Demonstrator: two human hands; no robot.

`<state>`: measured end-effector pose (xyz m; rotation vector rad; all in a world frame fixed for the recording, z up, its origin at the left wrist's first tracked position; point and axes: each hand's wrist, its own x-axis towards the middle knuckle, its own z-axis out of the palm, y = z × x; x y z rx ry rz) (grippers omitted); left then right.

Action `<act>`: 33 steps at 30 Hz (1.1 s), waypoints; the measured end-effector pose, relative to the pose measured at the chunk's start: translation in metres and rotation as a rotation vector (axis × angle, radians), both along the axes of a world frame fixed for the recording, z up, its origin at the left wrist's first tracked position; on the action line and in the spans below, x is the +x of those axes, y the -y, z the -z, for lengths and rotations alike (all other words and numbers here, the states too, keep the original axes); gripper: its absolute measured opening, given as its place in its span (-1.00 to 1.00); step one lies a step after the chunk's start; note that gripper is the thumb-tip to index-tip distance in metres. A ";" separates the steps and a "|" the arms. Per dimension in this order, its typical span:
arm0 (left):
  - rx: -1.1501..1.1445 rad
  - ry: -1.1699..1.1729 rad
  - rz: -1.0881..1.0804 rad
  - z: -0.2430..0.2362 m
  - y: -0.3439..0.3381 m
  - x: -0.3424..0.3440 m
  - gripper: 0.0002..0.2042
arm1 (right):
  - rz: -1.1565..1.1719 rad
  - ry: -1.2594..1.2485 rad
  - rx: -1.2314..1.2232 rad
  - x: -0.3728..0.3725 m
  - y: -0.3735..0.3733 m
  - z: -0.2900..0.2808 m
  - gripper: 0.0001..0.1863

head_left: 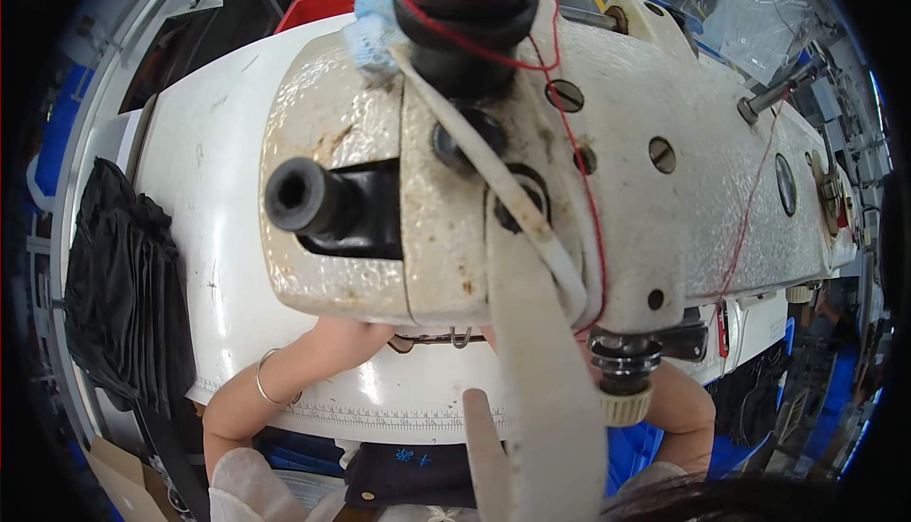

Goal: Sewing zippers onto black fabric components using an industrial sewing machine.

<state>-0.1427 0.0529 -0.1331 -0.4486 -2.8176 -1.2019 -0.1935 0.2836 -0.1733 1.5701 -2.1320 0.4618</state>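
Observation:
A cream sewing machine head (446,266) fills the middle of the view and covers most of both hands. My left hand (356,337) reaches in under its left end from the front; a silver bangle (269,377) is on that wrist. Its fingers are out of sight. Of my right hand (489,334) only a sliver of skin shows beneath the machine, while the right forearm (681,403) bends in from the right. Whatever either hand touches is hidden. Red thread (590,190) runs down the machine's front past the tension knob (626,403).
A pale strap (546,380) hangs close before the machine. Stacked black fabric (123,285) lies at the table's left edge. The white table (228,323) carries a printed ruler scale (380,415) along its front. Light blue cloth (375,33) is wrapped on the machine's top.

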 end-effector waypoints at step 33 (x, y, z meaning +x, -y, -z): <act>-0.253 -0.339 0.195 0.009 -0.004 0.003 -0.63 | 0.036 0.410 0.167 0.005 -0.003 0.010 -0.77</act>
